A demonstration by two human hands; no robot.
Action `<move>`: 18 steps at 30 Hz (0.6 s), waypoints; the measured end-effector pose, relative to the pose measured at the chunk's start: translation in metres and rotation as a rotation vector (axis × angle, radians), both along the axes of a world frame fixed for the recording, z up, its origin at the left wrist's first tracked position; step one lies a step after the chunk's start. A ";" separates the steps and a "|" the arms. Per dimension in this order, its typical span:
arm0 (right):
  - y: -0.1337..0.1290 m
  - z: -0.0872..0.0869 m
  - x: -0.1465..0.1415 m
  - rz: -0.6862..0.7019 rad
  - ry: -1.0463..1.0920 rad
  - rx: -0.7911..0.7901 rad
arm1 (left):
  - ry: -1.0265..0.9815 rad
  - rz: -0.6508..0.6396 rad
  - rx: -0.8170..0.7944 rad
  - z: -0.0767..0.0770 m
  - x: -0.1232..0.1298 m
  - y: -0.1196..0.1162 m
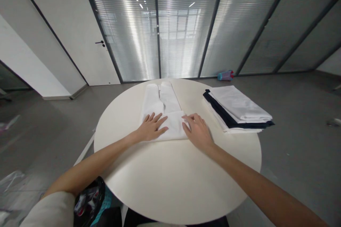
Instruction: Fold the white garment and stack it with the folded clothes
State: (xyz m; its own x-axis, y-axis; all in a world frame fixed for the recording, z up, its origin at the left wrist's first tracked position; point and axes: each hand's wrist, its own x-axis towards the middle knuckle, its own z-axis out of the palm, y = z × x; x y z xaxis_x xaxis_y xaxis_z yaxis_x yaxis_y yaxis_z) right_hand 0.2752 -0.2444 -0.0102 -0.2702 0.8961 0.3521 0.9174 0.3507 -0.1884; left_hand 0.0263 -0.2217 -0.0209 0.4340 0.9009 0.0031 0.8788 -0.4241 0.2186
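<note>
Nearest me I see the smooth round white table (pixel 173 181). My left hand (pixel 151 127) lies flat, fingers spread, on the folded white cloth (pixel 165 113) at the table's middle. My right hand (pixel 197 130) presses its right edge, fingers loosely open. A stack of folded white and navy cloths (pixel 237 111) sits right.

Bright, even light; ceiling strips glare on the blinds (pixel 170 25). Edges bend, perhaps slightly soft at corners.
</note>
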 end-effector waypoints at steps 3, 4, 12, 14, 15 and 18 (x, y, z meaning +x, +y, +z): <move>0.005 0.003 -0.010 0.215 -0.054 0.059 | -0.043 0.018 0.106 0.006 0.005 0.015; 0.008 0.002 -0.014 0.273 -0.079 0.033 | -0.054 0.037 0.144 0.006 0.009 0.022; 0.032 -0.021 -0.028 0.336 -0.118 -0.286 | -0.016 0.084 0.087 -0.024 0.030 0.050; 0.032 -0.023 -0.027 0.334 -0.114 -0.285 | -0.029 0.079 0.106 -0.024 0.029 0.048; 0.032 -0.023 -0.027 0.332 -0.115 -0.287 | -0.046 0.074 0.108 -0.023 0.028 0.049; 0.030 -0.022 -0.027 0.327 -0.116 -0.290 | -0.126 0.085 0.126 -0.014 0.022 0.063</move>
